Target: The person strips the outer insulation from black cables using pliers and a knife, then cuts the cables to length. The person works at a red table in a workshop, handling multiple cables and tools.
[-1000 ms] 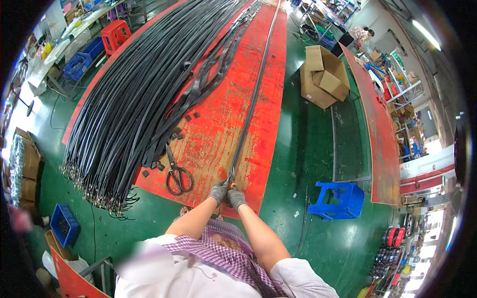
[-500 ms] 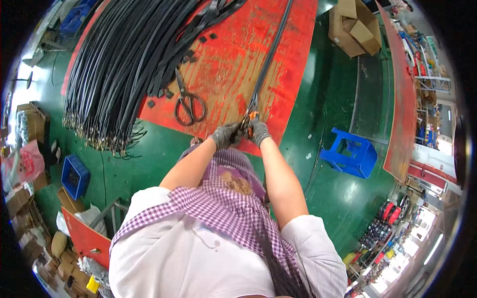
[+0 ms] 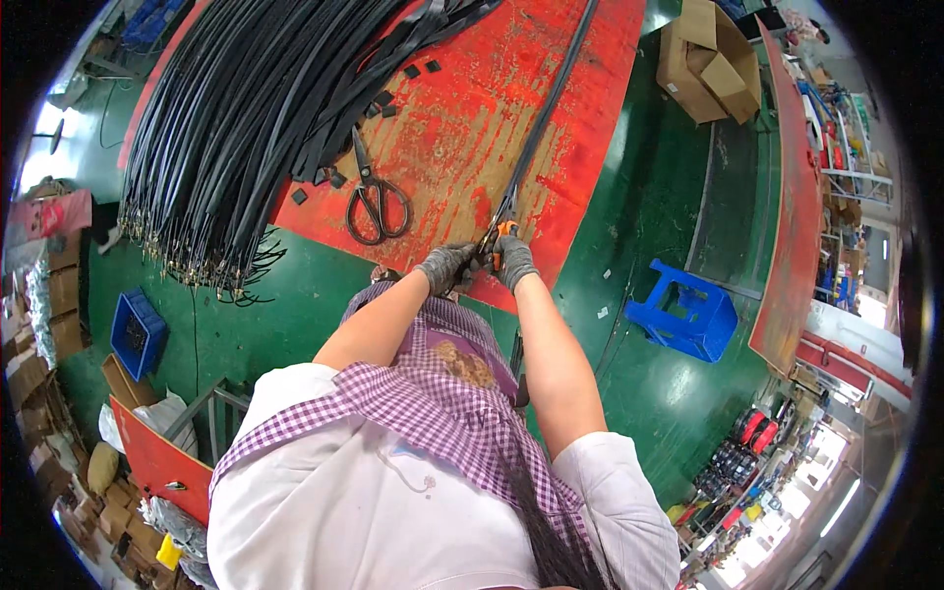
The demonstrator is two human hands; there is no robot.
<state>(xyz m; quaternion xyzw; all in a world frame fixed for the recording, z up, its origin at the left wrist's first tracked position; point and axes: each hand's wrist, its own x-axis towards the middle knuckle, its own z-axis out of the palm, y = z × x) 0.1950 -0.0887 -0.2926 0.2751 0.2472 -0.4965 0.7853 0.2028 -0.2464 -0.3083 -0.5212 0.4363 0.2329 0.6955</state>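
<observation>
At the near edge of a red worktable [image 3: 472, 128], both my hands wear dark grey gloves and sit close together. My left hand [image 3: 445, 267] is closed around the near end of a long black cable [image 3: 547, 113] that runs away toward the far edge. In my right hand [image 3: 514, 263] is an orange-handled tool [image 3: 506, 231], its front against the cable end; its exact kind is hidden by my fingers. Black-handled scissors [image 3: 379, 205] lie on the table to the left of my hands.
A thick bundle of black cables [image 3: 236, 128] covers the table's left side, its ends hanging over the edge. Small black pieces [image 3: 383, 101] lie near it. On the green floor stand a blue stool [image 3: 688, 313], a cardboard box [image 3: 700, 69] and a blue crate [image 3: 138, 334].
My hands stay on the cable end in nearly the same pose. The whole view has shifted slightly, with the table appearing a little lower.
</observation>
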